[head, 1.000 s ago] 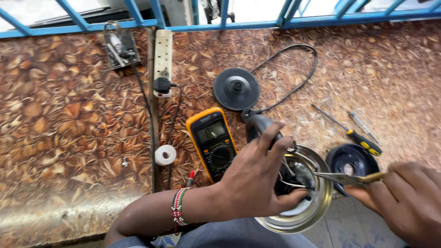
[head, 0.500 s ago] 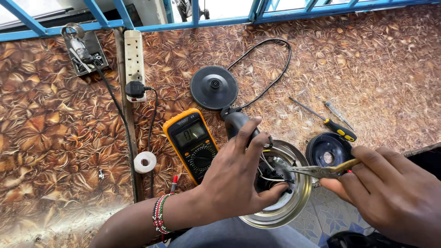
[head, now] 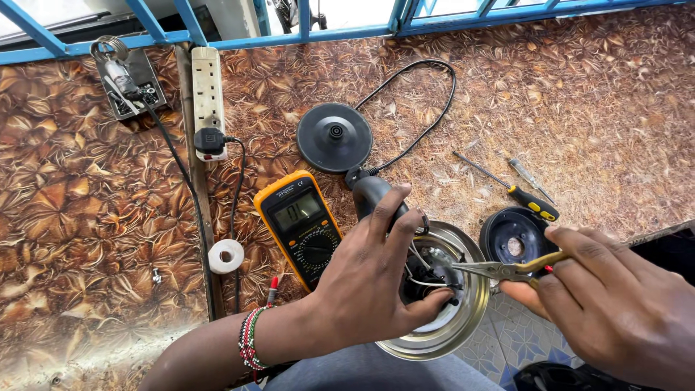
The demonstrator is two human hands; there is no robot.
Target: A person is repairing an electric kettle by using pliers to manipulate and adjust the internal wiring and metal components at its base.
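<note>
- We see an upturned steel kettle (head: 452, 329) at the near edge of a brown leaf-patterned worktop (head: 87, 239), its round base facing up and its dark handle (head: 376, 197) pointing away from us.
- Our left hand (head: 365, 282) is closed over the kettle's base, thumb against the rim and fingers curled around the dark central fitting (head: 427, 279), where thin white wires (head: 420, 264) loop out.
- Our right hand (head: 615, 304) grips yellow-handled needle-nose pliers (head: 507, 270); the slim tips point left and reach the wires at the fitting.
- We judge the wires could tear or slip free if the pliers tug too hard, and the tips sit close enough to the left fingers to nip them. The kettle overhangs the edge and might tip if the left hand lets go.
- Just right of the kettle lies a round black cover (head: 515, 235); beyond it, a yellow-and-black screwdriver (head: 507, 187) and a smaller slim tool (head: 530, 179).
- Left of the kettle lies a yellow-cased multimeter (head: 300, 226) with a grey screen and dark dial, a red probe tip (head: 272, 289) near it.
- Farther off sit the black round kettle stand (head: 334, 137) with its looping cord, a white tape roll (head: 226, 255), and a cream power strip (head: 208, 98) holding one black plug.
- No packages or signs are visible.
</note>
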